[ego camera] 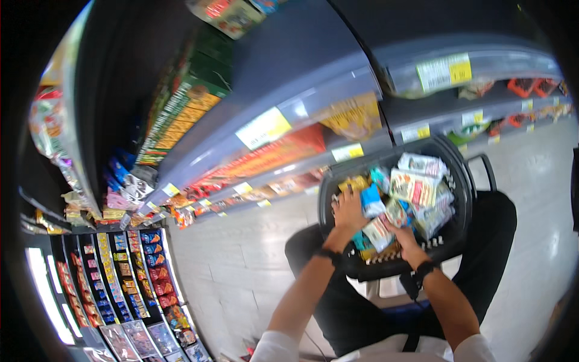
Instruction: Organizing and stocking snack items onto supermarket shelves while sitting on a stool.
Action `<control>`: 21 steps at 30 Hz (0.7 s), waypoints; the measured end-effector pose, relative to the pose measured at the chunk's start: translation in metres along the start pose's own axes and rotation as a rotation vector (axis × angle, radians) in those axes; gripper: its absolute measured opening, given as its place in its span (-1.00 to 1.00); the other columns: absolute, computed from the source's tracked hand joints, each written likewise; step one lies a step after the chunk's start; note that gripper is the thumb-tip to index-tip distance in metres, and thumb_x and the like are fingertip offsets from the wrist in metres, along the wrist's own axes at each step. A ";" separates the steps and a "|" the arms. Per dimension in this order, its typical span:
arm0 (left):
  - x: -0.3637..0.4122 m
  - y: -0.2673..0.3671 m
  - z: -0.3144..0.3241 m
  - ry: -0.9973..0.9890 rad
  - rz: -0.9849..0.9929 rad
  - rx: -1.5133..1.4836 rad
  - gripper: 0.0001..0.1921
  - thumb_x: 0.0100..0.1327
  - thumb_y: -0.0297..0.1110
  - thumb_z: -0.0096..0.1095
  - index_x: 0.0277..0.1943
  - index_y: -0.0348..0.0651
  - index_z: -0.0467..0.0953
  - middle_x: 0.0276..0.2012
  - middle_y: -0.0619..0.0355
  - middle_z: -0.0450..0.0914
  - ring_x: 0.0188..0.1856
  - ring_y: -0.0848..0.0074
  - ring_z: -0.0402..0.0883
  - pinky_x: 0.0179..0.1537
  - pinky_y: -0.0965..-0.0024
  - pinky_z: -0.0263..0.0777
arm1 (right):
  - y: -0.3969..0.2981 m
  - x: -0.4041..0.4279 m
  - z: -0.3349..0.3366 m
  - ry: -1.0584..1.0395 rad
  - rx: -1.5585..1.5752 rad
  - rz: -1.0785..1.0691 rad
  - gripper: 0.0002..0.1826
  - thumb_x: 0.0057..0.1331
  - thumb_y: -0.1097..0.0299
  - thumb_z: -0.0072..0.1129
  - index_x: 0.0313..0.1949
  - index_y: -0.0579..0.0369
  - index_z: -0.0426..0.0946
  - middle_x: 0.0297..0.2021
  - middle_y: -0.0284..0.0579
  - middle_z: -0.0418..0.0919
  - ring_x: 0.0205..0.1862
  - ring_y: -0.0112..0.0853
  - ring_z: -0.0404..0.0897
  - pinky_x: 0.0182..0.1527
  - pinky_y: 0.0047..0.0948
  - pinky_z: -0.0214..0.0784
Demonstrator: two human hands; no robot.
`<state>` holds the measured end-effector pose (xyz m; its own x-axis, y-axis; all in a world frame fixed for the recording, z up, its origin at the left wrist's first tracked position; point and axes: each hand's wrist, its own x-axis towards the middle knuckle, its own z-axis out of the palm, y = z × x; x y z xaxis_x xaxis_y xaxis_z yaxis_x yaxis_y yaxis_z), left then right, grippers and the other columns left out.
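Note:
A black plastic shopping basket (462, 212) full of small snack packets is held between the knees. My left hand (349, 211) reaches into its left side, fingers against a gold packet (353, 183) and beside a blue and white packet (372, 201); whether it grips anything is hidden. My right hand (402, 235) has its thumb and fingers on a small white and red packet (379, 233) near the basket's near side. A cream and red packet (412, 188) lies on the pile towards the far side. Each wrist wears a black band.
Shop shelving with a price-tag rail (312, 97) runs along the far side, holding a green box (185, 113) and bagged snacks. At lower left stands a rack of chip bags (158, 273). The basket's handle (486, 172) sticks out at the right above the pale tiled floor (217, 258).

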<state>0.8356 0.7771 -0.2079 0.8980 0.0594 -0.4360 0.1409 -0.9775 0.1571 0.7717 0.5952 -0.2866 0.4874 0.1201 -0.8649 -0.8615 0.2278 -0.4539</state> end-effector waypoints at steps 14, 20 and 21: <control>-0.052 -0.016 -0.038 -0.260 -0.331 -1.883 -0.61 0.28 0.08 0.23 -0.09 -0.06 0.47 -0.37 0.18 0.59 -0.35 0.45 0.62 -0.26 0.30 0.54 | -0.009 -0.016 -0.039 -0.025 0.039 0.056 -0.70 0.18 0.41 0.30 -0.16 0.00 0.37 -0.33 -0.23 0.56 -0.37 -0.40 0.60 -0.35 -0.39 0.51; -0.075 -0.011 -0.041 -0.398 -0.388 -2.069 -0.58 0.32 0.11 0.14 -0.08 -0.09 0.50 -0.34 0.19 0.59 -0.34 0.42 0.60 -0.24 0.27 0.51 | -0.032 0.015 -0.072 0.515 -0.324 -0.574 -0.58 0.08 0.29 0.44 -0.15 0.13 0.43 -0.26 -0.20 0.51 -0.24 -0.39 0.53 -0.22 -0.42 0.47; -0.080 -0.018 -0.037 -0.354 -0.444 -2.067 -0.61 0.32 0.07 0.17 -0.12 -0.11 0.50 -0.40 0.20 0.56 -0.42 0.46 0.57 -0.34 0.36 0.51 | -0.047 0.010 -0.059 0.684 -0.548 -0.789 -0.46 0.02 0.21 0.51 -0.16 0.24 0.41 -0.25 -0.09 0.51 -0.18 -0.32 0.52 -0.11 -0.39 0.42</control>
<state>0.7771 0.7972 -0.1429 0.6247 -0.1074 -0.7735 0.6222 0.6671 0.4098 0.8086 0.5285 -0.2870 0.8785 -0.4490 -0.1633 -0.3833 -0.4582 -0.8020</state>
